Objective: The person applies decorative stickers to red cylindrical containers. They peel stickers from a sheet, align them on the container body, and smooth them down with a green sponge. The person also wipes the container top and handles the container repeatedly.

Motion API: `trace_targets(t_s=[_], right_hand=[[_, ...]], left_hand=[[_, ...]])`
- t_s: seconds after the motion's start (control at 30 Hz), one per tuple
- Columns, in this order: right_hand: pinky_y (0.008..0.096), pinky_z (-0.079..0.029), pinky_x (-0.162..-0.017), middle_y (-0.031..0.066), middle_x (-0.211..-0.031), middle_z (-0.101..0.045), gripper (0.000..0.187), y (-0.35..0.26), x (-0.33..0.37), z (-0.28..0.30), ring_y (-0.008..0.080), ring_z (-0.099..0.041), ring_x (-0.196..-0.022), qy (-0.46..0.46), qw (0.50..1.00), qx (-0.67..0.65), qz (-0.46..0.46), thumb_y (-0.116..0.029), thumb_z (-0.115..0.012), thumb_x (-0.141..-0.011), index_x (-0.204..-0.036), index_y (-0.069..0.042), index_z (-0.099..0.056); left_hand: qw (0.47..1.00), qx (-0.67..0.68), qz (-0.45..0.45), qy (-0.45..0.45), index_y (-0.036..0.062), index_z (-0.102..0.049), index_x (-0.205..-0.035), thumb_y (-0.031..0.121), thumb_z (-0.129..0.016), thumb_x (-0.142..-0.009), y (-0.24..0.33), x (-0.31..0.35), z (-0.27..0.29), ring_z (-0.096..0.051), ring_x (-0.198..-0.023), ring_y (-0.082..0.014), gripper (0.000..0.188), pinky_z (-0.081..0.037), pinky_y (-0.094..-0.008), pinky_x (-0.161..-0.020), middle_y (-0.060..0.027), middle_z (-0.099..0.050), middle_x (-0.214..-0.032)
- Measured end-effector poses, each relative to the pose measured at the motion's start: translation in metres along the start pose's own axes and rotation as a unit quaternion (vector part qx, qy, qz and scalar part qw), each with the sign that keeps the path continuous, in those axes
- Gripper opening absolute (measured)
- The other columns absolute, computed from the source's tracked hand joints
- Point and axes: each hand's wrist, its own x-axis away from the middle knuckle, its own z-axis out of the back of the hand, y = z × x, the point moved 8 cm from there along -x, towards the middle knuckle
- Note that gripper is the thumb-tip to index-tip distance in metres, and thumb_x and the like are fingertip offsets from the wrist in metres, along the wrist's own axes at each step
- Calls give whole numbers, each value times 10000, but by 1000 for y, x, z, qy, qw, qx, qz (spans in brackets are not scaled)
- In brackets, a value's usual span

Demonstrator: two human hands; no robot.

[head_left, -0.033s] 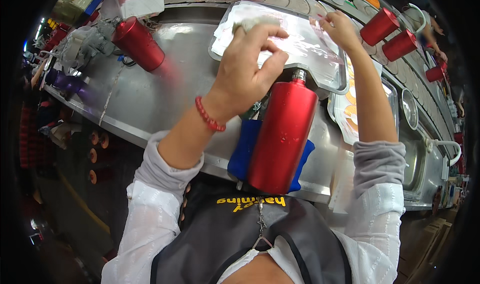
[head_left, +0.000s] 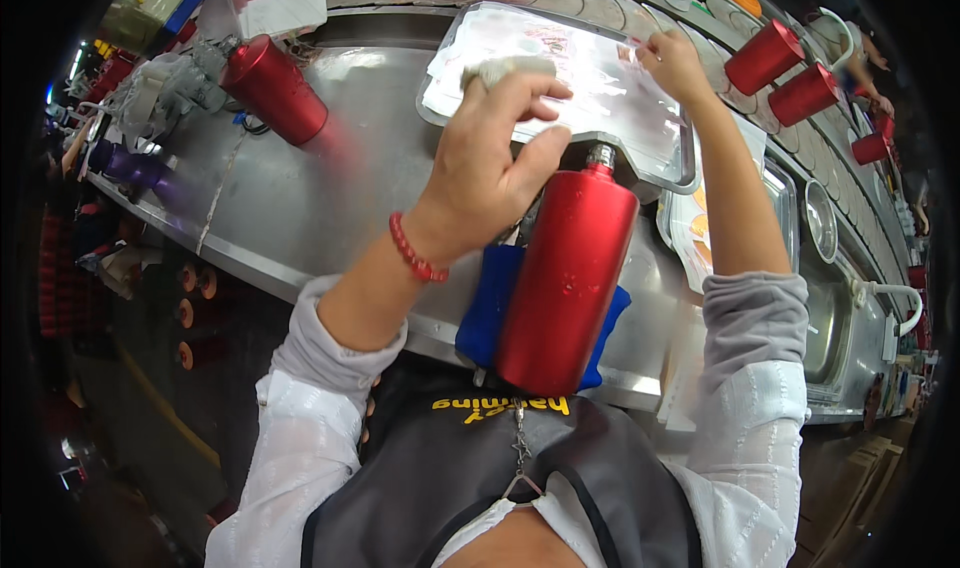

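In front of me a red metal bottle (head_left: 570,278) with a bare threaded neck lies on a blue cloth (head_left: 487,303), neck pointing away. Above its left side is my left hand (head_left: 495,158), fingers curled, with a whitish cloth-like pad (head_left: 508,71) at the fingers. Beyond the bottle, a metal tray (head_left: 684,180) carries wet white sheets (head_left: 590,98) with faint reddish print. Over the tray's right side, my right hand (head_left: 675,66) pinches what looks like a thin clear film (head_left: 628,54); glare hides most of it.
Another red bottle (head_left: 273,90) lies on the steel table at left, beside a clear plastic tangle (head_left: 165,93). Two red bottles (head_left: 764,56) stand on the curved conveyor (head_left: 690,38) at right. A second tray (head_left: 783,203) and a sink (head_left: 830,318) lie farther right.
My right hand has shifted slightly left and down. My left hand has dropped slightly, its thumb moving left, and more of the whitish pad shows. The red bottle on the cloth stays nearly in place.
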Motion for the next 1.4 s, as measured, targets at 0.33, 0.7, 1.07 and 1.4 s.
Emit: trace_targets(t_s=[0.33,0.7,1.07,1.4], right_hand=[[481,-531,-786,49,-1117,-642,163,-55,27,46,288,-593,-1085,141,974,137,109,-250,-657,-915,-963,-98,-691],[370,-493,-840,126,-1162,-656,151,-180,189,217,261,-636,-999,169,965,-20,197,-153,-689,-936,-905,-16,-634],[279,-497,-917,156,-1325,-582,167,-209,249,185,146,-626,-1076,49,921,-361,137,-149,-589,-1027,-1091,-2,-635],[351,-492,-803,108,-1065,-644,195,-198,242,97,217,-602,-918,145,944,-287,76,-173,-691,-954,-879,-8,-618]], left_hand=[[985,81,20,-153,-57,-392,-1468,672,-659,-856,0,114,-13,-425,-1371,-430,988,-330,-482,-1141,-295,-422,-1472],[977,-97,-17,-187,-81,-157,-1560,497,-825,-756,15,161,-35,-351,-1415,-518,1194,-182,-673,-1137,-365,-369,-1494],[980,-118,-49,-154,-28,-212,-1577,549,-818,-740,29,159,-22,-412,-1390,-458,1184,-204,-567,-1188,-323,-421,-1476],[988,1,94,-120,-68,-97,-1566,637,-716,-828,34,144,-36,-409,-1347,-459,1194,-288,-499,-1158,-366,-372,-1457]])
